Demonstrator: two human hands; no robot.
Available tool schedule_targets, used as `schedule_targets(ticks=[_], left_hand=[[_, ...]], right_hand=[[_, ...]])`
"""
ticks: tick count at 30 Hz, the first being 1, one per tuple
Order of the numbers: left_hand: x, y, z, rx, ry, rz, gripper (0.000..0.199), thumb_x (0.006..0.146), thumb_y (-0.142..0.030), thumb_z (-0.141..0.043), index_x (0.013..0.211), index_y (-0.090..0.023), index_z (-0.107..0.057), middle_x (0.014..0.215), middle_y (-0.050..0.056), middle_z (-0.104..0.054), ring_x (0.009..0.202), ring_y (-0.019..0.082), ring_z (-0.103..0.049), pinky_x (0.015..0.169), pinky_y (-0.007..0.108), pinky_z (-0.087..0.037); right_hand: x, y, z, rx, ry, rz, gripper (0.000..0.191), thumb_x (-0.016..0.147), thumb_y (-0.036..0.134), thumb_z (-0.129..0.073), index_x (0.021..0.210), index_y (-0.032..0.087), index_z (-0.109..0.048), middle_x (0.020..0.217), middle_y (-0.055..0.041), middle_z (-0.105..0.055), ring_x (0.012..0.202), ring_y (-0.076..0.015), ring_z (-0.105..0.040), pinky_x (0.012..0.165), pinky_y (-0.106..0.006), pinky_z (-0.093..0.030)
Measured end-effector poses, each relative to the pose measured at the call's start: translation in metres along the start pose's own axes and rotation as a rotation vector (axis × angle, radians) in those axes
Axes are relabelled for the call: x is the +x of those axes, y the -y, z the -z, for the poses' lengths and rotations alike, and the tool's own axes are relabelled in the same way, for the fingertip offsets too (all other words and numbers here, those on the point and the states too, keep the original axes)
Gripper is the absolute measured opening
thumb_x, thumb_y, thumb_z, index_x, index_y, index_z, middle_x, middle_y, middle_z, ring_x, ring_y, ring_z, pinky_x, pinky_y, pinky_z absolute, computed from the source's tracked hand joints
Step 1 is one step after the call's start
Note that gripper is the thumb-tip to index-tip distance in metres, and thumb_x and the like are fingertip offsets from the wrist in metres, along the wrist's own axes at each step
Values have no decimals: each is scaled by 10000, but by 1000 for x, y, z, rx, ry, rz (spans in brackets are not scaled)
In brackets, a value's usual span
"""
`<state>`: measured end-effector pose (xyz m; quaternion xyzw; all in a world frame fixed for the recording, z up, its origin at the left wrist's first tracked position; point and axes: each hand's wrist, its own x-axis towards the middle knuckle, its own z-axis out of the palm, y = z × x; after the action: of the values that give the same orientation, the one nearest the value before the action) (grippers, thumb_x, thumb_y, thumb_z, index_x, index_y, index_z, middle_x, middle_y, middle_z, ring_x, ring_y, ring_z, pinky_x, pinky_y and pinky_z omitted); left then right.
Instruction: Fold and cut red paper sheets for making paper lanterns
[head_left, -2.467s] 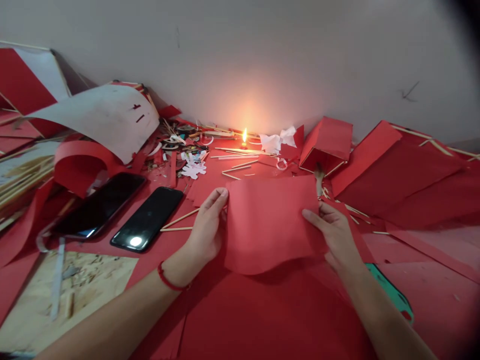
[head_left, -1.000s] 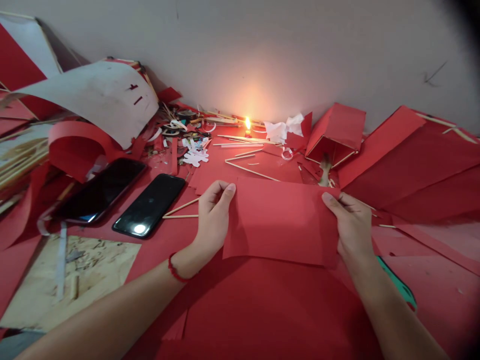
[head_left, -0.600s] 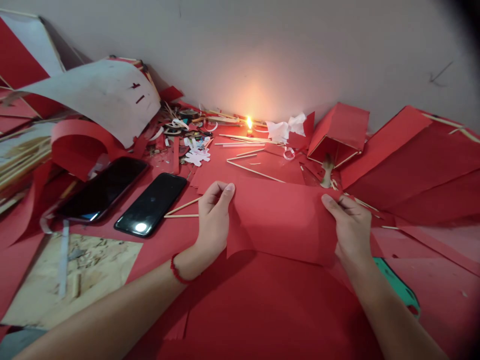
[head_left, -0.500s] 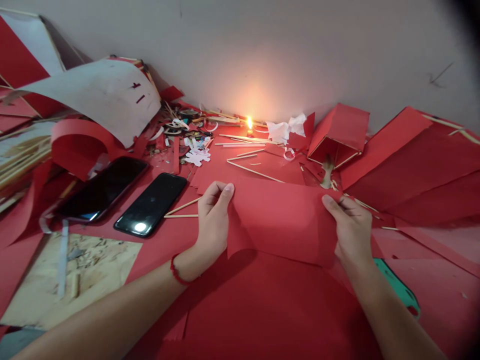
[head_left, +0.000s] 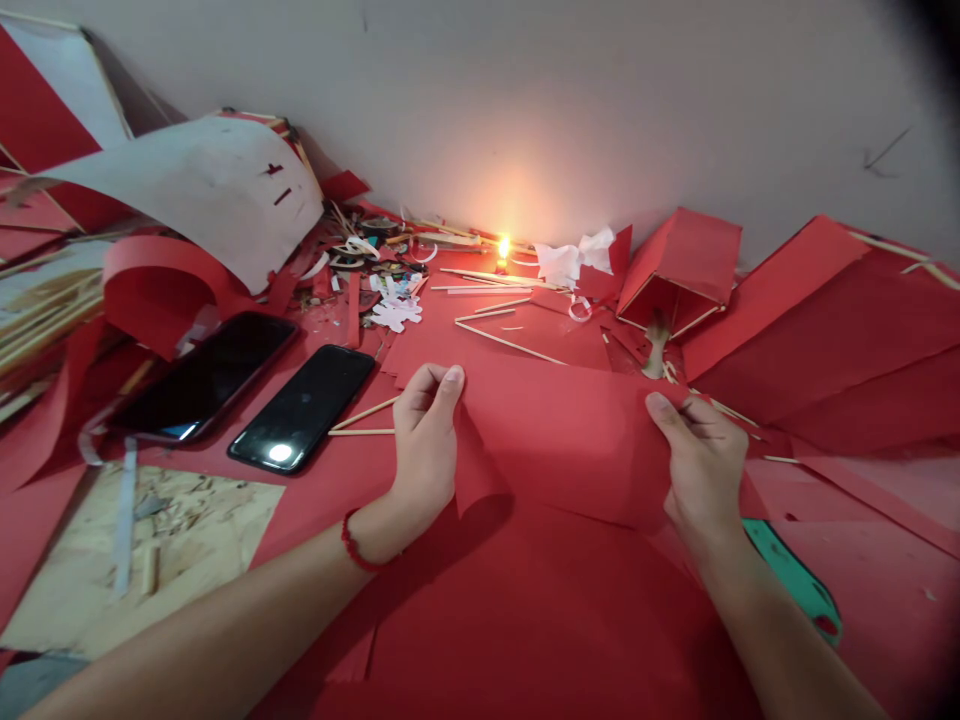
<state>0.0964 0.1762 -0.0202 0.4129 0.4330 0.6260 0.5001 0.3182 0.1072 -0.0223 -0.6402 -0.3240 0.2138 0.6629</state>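
A rectangular sheet of red paper is held up between both hands, its lower left corner curling. My left hand, with a red cord bracelet at the wrist, pinches its upper left corner between thumb and fingers. At the upper right corner my right hand grips the paper the same way. Beneath lies a larger red paper surface. Thin wooden sticks rest just beyond the held sheet, and two more sticks lie left of my left hand.
Against the wall burns a small flame. Two phones lie at left, one black phone nearer. Red paper-covered frames stand at right, by a green object. Paper scraps and a littered beige board are at left.
The hands have spread very slightly apart, and the paper's lower left corner curls a little more. Both hands keep hold of the sheet.
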Motion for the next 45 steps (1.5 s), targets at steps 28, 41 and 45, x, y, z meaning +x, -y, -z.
schedule_targets(ticks=[28, 41, 45], left_hand=[[2, 3, 3, 33, 11, 18, 183, 804, -284, -705, 665, -203, -618, 697, -24, -492, 701, 119, -415, 646, 211, -385], [2, -1, -2, 22, 311, 228, 255, 811, -362, -706, 677, -192, -573, 636, -51, -535, 542, 66, -480, 471, 169, -385], [2, -3, -3, 39, 385, 299, 285, 783, -442, -726, 851, -225, -555, 682, -45, -628, 525, 106, -540, 430, 205, -411]], right_hand=[[0, -2, -3, 97, -10, -88, 309, 668, 336, -872, 560, 226, -604, 537, 78, -471, 508, -91, -404, 497, -250, -365], [31, 0, 20, -107, -111, 234, 391, 694, 364, -836, 1031, 215, -705, 875, -20, -758, 821, -194, -719, 804, -375, -589], [31, -4, 21, -192, -79, 241, 438, 703, 381, -824, 1072, 200, -670, 855, -42, -758, 784, -215, -729, 749, -397, -602]])
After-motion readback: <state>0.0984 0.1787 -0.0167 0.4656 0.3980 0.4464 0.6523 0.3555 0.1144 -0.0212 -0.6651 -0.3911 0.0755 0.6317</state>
